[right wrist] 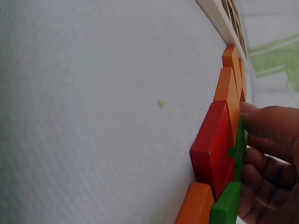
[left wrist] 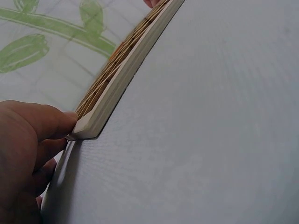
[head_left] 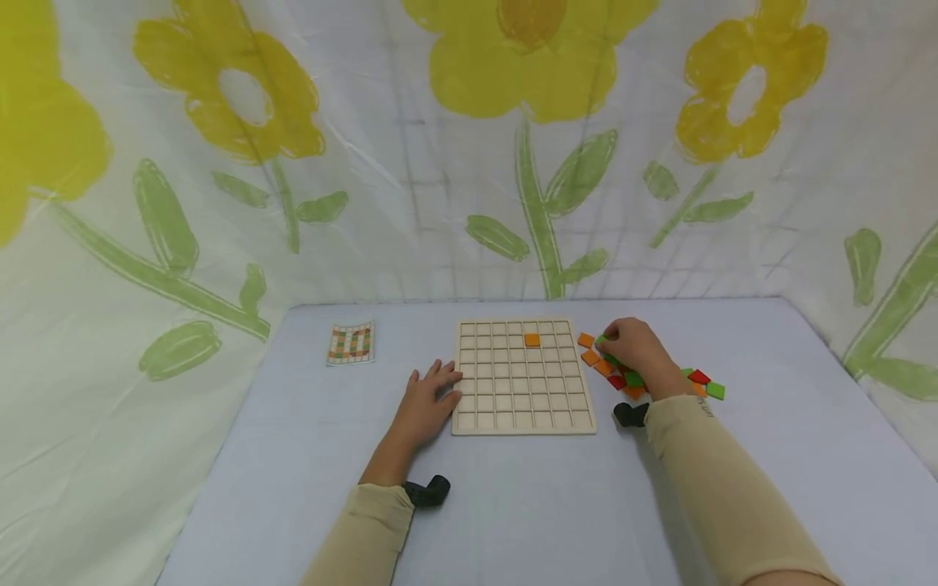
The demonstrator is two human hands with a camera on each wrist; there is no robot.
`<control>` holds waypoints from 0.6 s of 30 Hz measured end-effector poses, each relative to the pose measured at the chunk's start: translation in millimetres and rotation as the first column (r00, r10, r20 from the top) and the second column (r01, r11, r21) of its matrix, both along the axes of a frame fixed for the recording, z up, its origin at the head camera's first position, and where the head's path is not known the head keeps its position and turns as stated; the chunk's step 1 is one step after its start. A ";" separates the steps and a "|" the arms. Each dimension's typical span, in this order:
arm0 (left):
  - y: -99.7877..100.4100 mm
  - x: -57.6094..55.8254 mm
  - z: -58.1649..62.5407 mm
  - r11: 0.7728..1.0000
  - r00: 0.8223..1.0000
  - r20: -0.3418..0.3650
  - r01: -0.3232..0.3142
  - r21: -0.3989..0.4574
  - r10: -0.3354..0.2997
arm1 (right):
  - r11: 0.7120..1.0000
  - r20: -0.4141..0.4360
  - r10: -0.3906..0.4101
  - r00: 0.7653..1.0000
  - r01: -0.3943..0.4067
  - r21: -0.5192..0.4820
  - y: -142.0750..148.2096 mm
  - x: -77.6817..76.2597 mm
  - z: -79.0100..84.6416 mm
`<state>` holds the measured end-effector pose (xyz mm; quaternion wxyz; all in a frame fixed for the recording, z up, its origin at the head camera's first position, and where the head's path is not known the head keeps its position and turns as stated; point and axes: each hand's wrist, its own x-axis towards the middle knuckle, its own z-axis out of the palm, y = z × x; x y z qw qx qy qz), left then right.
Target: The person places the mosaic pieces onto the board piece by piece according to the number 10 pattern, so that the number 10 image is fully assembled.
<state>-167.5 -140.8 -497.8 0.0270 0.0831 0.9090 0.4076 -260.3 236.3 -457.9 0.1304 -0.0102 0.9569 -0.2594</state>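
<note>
A pale wooden grid board [head_left: 522, 427] lies flat on the table, with one orange tile [head_left: 532, 340] in a cell of its upper part. My left hand [head_left: 428, 404] rests at the board's left edge, fingers fairly straight; in the left wrist view its thumb [left wrist: 58, 122] touches the corner of the rim. To the right of the board, my right hand [head_left: 636, 348] pinches a green tile [head_left: 601, 338] at its fingertips, over a loose pile of tiles. Orange tiles [right wrist: 227, 88], a red tile [right wrist: 212, 144] and green tiles [right wrist: 226, 205] show beside this hand in the right wrist view.
A small card [head_left: 351, 344] printed with a coloured grid lies at the back left of the table. More tiles, such as a green one [head_left: 716, 391], spread right of the right wrist. Behind the table hangs a white cloth [head_left: 366, 244] with yellow flowers.
</note>
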 end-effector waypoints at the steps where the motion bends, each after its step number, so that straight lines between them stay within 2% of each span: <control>1: -0.1 0.2 -0.1 1.000 1.000 0.000 -0.001 0.000 0.001 | 1.000 0.001 0.012 1.000 -0.012 0.008 0.2 -0.3 -0.6; 5: -0.7 1.6 -1.5 1.000 1.000 -0.015 0.004 -0.017 -0.004 | 0.999 0.013 0.040 0.999 -0.040 0.008 2.5 2.6 -7.3; 8: -1.2 3.0 -2.9 0.999 1.000 -0.007 0.016 -0.029 -0.017 | 0.999 0.017 0.033 0.999 -0.032 -0.020 5.1 7.6 -12.7; 12: -1.1 2.9 -4.4 0.999 1.000 0.005 0.024 -0.039 -0.024 | 0.997 -0.031 0.049 0.998 -0.051 -0.065 1.1 9.6 -13.7; 16: -0.6 1.8 -3.3 0.999 0.999 -0.033 0.016 -0.031 -0.017 | 0.983 -0.123 0.144 0.982 -0.157 -0.100 -17.5 6.0 -3.3; 18: -0.2 1.3 -2.4 1.000 0.999 -0.046 0.012 -0.017 -0.013 | 0.970 -0.162 0.208 0.965 -0.224 -0.092 -29.2 5.0 3.3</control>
